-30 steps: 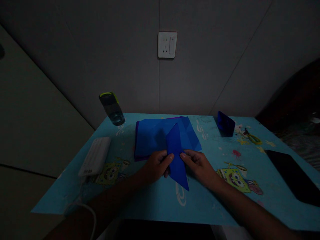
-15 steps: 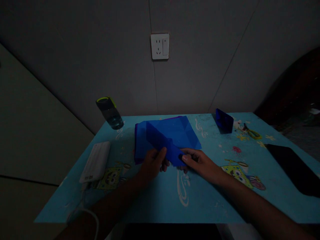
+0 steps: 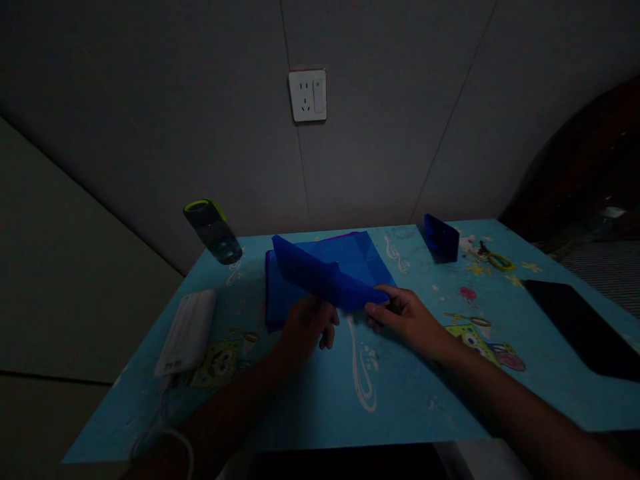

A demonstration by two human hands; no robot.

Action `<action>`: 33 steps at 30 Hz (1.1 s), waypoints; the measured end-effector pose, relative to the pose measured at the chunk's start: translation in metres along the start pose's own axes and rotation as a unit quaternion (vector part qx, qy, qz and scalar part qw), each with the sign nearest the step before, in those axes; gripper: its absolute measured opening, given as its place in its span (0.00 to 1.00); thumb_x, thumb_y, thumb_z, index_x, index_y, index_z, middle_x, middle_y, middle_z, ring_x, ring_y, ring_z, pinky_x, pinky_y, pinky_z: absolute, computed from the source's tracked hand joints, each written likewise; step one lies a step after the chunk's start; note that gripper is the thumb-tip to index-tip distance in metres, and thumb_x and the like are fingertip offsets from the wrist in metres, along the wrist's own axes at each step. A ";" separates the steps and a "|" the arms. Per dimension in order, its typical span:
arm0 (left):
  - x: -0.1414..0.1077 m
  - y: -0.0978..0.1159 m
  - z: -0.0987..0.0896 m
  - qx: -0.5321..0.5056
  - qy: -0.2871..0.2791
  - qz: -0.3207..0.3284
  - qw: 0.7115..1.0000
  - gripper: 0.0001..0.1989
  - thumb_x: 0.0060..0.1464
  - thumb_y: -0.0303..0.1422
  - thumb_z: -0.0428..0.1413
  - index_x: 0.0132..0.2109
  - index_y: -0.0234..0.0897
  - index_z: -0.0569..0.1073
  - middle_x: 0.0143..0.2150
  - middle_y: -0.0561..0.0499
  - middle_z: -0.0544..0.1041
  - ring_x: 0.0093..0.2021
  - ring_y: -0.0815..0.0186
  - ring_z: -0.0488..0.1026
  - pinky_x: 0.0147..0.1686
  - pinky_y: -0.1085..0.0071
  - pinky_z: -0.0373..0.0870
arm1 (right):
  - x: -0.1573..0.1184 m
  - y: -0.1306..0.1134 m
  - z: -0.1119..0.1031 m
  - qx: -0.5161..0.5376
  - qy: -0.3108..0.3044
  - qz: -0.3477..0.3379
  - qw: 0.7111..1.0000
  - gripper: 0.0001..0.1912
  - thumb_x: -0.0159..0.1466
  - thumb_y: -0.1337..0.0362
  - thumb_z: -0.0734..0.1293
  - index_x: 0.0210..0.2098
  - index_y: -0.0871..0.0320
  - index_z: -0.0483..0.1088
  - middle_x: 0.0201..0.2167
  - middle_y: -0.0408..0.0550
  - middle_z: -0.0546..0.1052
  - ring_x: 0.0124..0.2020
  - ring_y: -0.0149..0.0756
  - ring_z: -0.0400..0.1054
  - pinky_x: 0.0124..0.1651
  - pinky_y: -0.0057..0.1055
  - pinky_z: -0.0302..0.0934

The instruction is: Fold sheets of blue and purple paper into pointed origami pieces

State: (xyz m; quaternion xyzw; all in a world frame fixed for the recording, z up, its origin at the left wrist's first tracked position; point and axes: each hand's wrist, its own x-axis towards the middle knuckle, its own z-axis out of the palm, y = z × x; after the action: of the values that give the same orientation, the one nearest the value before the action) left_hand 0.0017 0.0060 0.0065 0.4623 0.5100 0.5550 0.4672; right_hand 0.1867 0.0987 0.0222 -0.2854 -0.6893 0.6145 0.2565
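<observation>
A folded dark blue sheet point(image 3: 325, 277) is held tilted over the table, its left end raised. My right hand point(image 3: 400, 317) pinches its right end between thumb and fingers. My left hand point(image 3: 310, 323) is under the sheet's lower left edge with curled fingers; its thumb is partly hidden, so whether it grips the sheet does not show. Behind the folded piece lie flat blue sheets point(image 3: 365, 257) with a purple edge showing beneath.
On the left are a bottle point(image 3: 215, 233) and a white power bank point(image 3: 186, 332) with a cable. A folded blue piece point(image 3: 442, 239), yellow-handled scissors point(image 3: 499, 261) and a black flat object point(image 3: 583, 327) lie on the right of the patterned table point(image 3: 400, 407).
The folded sheet has been turned and its left end lifted. My left hand's fingers have shifted beneath its edge, while my right hand keeps hold. The camera view has shifted slightly.
</observation>
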 end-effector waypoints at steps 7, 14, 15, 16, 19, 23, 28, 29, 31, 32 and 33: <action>0.005 -0.013 0.000 -0.030 -0.006 0.006 1.000 0.27 0.49 0.55 0.57 0.42 0.36 0.65 0.22 0.56 0.71 0.18 0.70 0.68 0.17 0.74 0.65 | -0.005 0.010 0.003 -0.272 0.021 -0.132 0.953 0.12 0.65 0.56 0.64 0.31 0.57 0.72 0.21 0.41 0.71 0.22 0.30 0.64 0.26 0.26 0.56; 0.006 -0.019 -0.003 -0.052 0.047 -0.027 0.997 0.22 0.50 0.49 0.58 0.39 0.35 0.65 0.25 0.53 0.73 0.23 0.67 0.72 0.17 0.73 0.66 | -0.005 0.013 0.000 -0.369 -0.037 -0.171 0.913 0.12 0.64 0.65 0.62 0.44 0.56 0.74 0.33 0.48 0.79 0.32 0.36 0.72 0.36 0.31 0.61; 0.006 -0.018 -0.003 -0.066 0.058 -0.035 0.996 0.21 0.50 0.48 0.59 0.39 0.35 0.65 0.25 0.54 0.74 0.23 0.67 0.73 0.17 0.73 0.66 | -0.005 0.013 -0.001 -0.372 -0.041 -0.169 0.912 0.14 0.63 0.67 0.61 0.47 0.56 0.73 0.35 0.48 0.79 0.33 0.37 0.73 0.37 0.32 0.62; 0.007 -0.017 -0.003 -0.078 0.067 -0.043 0.994 0.20 0.50 0.47 0.59 0.39 0.36 0.65 0.25 0.54 0.74 0.23 0.66 0.73 0.17 0.73 0.66 | -0.005 0.013 -0.001 -0.369 -0.042 -0.166 0.914 0.17 0.62 0.69 0.61 0.49 0.56 0.72 0.35 0.48 0.79 0.33 0.37 0.73 0.38 0.32 0.62; 0.006 -0.019 -0.004 -0.093 0.070 -0.073 0.991 0.18 0.49 0.45 0.58 0.37 0.37 0.65 0.21 0.55 0.73 0.19 0.67 0.71 0.16 0.74 0.64 | -0.005 0.011 0.000 -0.328 -0.021 -0.149 0.933 0.19 0.63 0.68 0.59 0.52 0.55 0.71 0.36 0.47 0.80 0.32 0.35 0.73 0.38 0.32 0.64; 0.002 -0.026 -0.006 -0.081 0.038 -0.119 0.989 0.17 0.50 0.46 0.56 0.36 0.36 0.68 0.16 0.57 0.70 0.17 0.67 0.69 0.16 0.73 0.63 | -0.005 0.008 0.003 -0.272 0.027 -0.115 0.955 0.16 0.67 0.60 0.60 0.51 0.56 0.72 0.37 0.48 0.81 0.34 0.38 0.74 0.38 0.34 0.65; -0.005 -0.018 -0.004 -0.022 -0.027 -0.122 0.992 0.17 0.52 0.45 0.57 0.40 0.36 0.74 0.23 0.52 0.75 0.29 0.61 0.77 0.25 0.70 0.70 | -0.005 0.011 0.005 -0.263 0.028 -0.104 0.959 0.19 0.68 0.54 0.59 0.49 0.60 0.73 0.28 0.47 0.79 0.29 0.38 0.72 0.33 0.32 0.63; -0.006 -0.014 -0.003 0.001 -0.041 -0.105 0.994 0.17 0.52 0.45 0.57 0.41 0.36 0.74 0.26 0.50 0.77 0.33 0.60 0.78 0.29 0.69 0.72 | -0.005 0.011 0.006 -0.268 0.025 -0.105 0.957 0.19 0.68 0.54 0.59 0.47 0.60 0.73 0.26 0.45 0.78 0.27 0.37 0.71 0.31 0.31 0.62; -0.007 -0.008 -0.001 0.054 -0.056 -0.061 0.995 0.18 0.52 0.42 0.59 0.46 0.37 0.75 0.36 0.47 0.81 0.41 0.57 0.78 0.39 0.66 0.74 | -0.005 0.012 0.008 -0.273 0.021 -0.109 0.956 0.18 0.68 0.54 0.60 0.46 0.60 0.74 0.22 0.43 0.75 0.22 0.34 0.68 0.27 0.28 0.59; -0.007 -0.005 0.000 0.076 -0.058 -0.042 0.995 0.19 0.51 0.41 0.60 0.48 0.38 0.75 0.41 0.46 0.81 0.45 0.57 0.77 0.43 0.64 0.73 | -0.006 0.011 0.009 -0.271 0.020 -0.112 0.956 0.18 0.67 0.55 0.60 0.45 0.60 0.74 0.20 0.41 0.73 0.20 0.32 0.66 0.25 0.27 0.57; -0.007 -0.003 0.002 0.094 -0.057 -0.028 0.994 0.20 0.50 0.39 0.61 0.49 0.38 0.74 0.44 0.46 0.80 0.47 0.56 0.76 0.46 0.63 0.72 | -0.006 0.011 0.010 -0.268 0.018 -0.115 0.956 0.17 0.67 0.56 0.60 0.43 0.60 0.74 0.19 0.40 0.71 0.19 0.31 0.64 0.24 0.27 0.55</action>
State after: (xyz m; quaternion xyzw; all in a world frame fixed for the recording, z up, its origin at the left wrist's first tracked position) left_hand 0.0043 -0.0004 0.0030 0.5206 0.5447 0.4645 0.4654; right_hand 0.1849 0.0878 0.0104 -0.2738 -0.8519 0.3685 0.2520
